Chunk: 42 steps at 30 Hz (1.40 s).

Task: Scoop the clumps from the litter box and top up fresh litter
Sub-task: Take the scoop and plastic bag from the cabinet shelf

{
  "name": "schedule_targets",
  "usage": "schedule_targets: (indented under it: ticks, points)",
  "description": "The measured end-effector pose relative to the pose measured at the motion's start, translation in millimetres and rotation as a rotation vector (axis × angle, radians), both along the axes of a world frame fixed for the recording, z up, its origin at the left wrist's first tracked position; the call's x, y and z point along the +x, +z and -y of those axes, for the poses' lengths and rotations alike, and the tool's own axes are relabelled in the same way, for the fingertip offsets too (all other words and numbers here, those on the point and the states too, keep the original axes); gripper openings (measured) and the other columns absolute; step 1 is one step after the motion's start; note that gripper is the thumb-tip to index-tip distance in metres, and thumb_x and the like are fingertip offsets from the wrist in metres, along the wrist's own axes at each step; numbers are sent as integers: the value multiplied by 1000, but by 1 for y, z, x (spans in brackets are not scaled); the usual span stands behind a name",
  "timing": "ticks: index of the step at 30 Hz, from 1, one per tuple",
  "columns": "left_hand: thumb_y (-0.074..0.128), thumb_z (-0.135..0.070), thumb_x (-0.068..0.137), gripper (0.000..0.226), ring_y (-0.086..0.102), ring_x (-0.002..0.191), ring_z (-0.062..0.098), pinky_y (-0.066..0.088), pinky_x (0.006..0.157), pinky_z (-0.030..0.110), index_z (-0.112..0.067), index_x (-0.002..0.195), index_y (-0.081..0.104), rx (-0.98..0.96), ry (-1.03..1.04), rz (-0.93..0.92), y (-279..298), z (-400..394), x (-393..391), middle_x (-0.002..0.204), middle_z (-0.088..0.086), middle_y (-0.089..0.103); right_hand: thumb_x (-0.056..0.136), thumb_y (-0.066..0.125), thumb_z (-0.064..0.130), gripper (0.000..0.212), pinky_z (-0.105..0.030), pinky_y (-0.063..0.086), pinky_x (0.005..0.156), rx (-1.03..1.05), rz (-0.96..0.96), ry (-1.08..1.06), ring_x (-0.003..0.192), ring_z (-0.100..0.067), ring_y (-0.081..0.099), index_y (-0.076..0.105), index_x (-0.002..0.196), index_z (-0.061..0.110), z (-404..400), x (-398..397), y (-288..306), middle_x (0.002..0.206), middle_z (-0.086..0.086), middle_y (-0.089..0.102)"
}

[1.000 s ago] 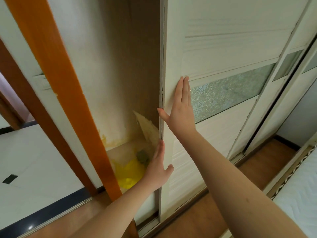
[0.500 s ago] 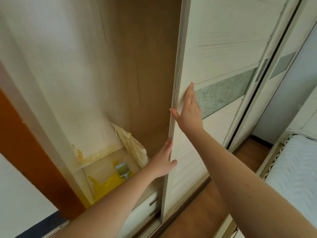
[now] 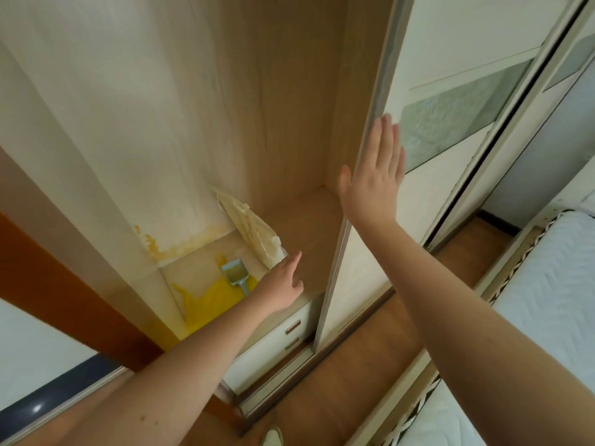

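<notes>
A pale blue litter scoop (image 3: 236, 274) lies on the wardrobe shelf (image 3: 306, 226), partly on a yellow bag (image 3: 212, 300). A crumpled beige bag (image 3: 254, 233) leans in the shelf's back corner. My right hand (image 3: 375, 175) presses flat, fingers straight, against the edge of the sliding wardrobe door (image 3: 450, 59). My left hand (image 3: 283, 284) is held open over the shelf front, just right of the scoop, touching nothing that I can see. No litter box is in view.
Two drawers (image 3: 291, 333) sit under the shelf. An orange door frame (image 3: 64, 294) stands at the left, a white mattress (image 3: 547, 300) at the right. Wooden floor (image 3: 354, 381) runs below, with a shoe tip (image 3: 272, 437) at the bottom edge.
The sliding door has moved right, and the wardrobe opening is wider. My left hand has come off the door edge and now hovers over the shelf. The scoop is in full view.
</notes>
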<state>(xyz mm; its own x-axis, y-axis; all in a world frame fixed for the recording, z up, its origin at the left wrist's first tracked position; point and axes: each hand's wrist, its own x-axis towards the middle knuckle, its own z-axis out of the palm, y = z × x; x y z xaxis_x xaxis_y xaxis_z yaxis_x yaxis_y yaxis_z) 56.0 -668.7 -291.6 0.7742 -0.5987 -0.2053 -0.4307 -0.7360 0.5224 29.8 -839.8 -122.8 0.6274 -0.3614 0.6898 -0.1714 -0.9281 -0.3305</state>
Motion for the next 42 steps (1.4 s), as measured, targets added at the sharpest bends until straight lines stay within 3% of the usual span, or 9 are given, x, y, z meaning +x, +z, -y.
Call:
schedule_targets:
  ticks: [3,7,14,19,22,26,35,42]
  points:
    - [46,-30,99,70,26,146,19,29,116,36,-19,157,9,61,35,37,-27,-21,3,163,2,16,86,47,17,72,-44,10,120,-112,5,108,148,-27,10,20,151,6,-30,3,-22,159,-11,18]
    - [43,-32,98,70,20,147,25,31,114,40,-15,156,8,275,93,137,-63,-44,2,162,7,17,84,48,16,66,-42,12,120,-164,-98,209,147,-27,17,31,148,9,-59,20,-57,156,-9,27]
    - [42,-36,99,71,6,151,29,14,120,47,-16,156,4,550,179,104,-122,-68,-19,164,8,5,86,50,13,60,-43,17,119,-182,-366,444,145,-27,20,39,144,11,-88,50,-133,154,-7,32]
    - [40,-36,101,69,2,151,30,9,121,49,-16,156,6,596,253,54,-157,-73,-19,164,9,1,88,43,16,54,-44,27,114,-86,-548,634,139,-25,35,43,142,14,-105,60,-196,146,-6,44]
    - [40,-32,101,65,0,151,30,6,121,50,-15,156,9,592,280,33,-173,-71,-14,164,9,0,85,49,10,54,-45,32,112,-40,-624,680,136,-27,40,47,139,11,-111,66,-236,143,-7,48]
    - [43,-31,101,66,1,151,30,5,121,51,-14,155,10,569,274,-22,-191,-62,-6,164,10,0,91,48,9,58,-40,21,117,26,-765,680,143,-24,27,36,147,15,-106,77,-282,151,-5,37]
    - [37,-31,103,62,-5,151,31,5,121,51,-20,157,9,642,449,-112,-238,-73,26,164,10,-10,100,37,22,54,-36,14,118,40,-985,666,147,-19,13,22,151,21,-96,92,-372,159,1,21]
    - [43,-33,100,52,-16,149,34,-5,119,52,-23,150,32,676,430,-66,-283,-61,32,160,14,-25,99,38,22,55,-37,16,116,75,-1096,680,147,-20,11,20,152,24,-124,122,-448,160,-1,17]
